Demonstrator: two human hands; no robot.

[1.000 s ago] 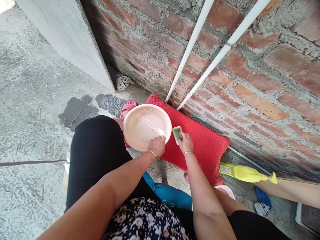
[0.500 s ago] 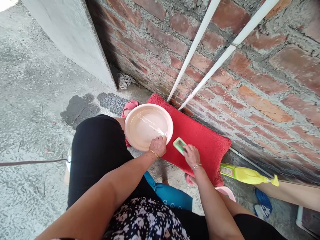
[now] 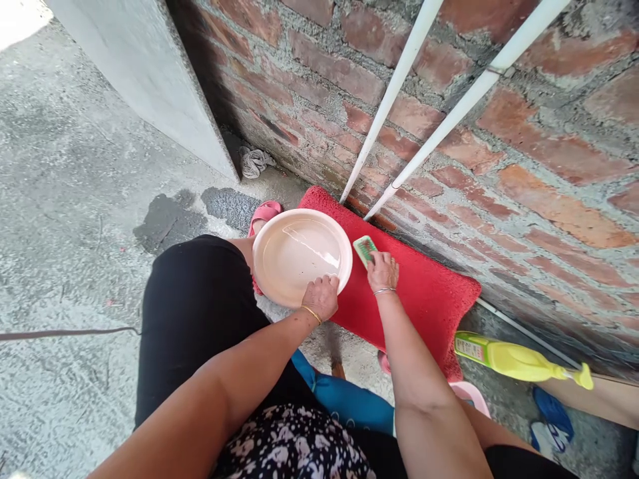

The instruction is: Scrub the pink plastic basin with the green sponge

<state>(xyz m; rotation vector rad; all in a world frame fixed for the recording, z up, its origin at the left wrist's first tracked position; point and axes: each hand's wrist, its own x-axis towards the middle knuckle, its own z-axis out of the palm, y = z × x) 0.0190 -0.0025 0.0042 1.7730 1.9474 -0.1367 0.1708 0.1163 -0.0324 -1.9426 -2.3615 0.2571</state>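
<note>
My left hand [image 3: 320, 297] is closed over the near right rim of a pale pink basin [image 3: 260, 266], which holds clear water and rests partly over the red mat. In my right hand [image 3: 384, 270] is a green and white scrub brush [image 3: 364, 249], gripped at its near end just right of the basin. Beneath the brush lies a red mat [image 3: 424, 296] with a fuzzy edge, spread along the foot of the wall. Whether the bristles touch the mat I cannot tell.
A yellow spray bottle [image 3: 519, 359] is by the mat's right end. Blue slippers [image 3: 553, 419] and a pink container [image 3: 472, 396] are nearby. Two white pipes [image 3: 382, 106] run down the brick wall [image 3: 319, 86]. A grey rag [image 3: 255, 161] lies by the grey slab [image 3: 150, 80].
My right hand has moved the brush up the mat, toward the wall. My left hand stays on the basin rim. The whole view has shifted slightly.
</note>
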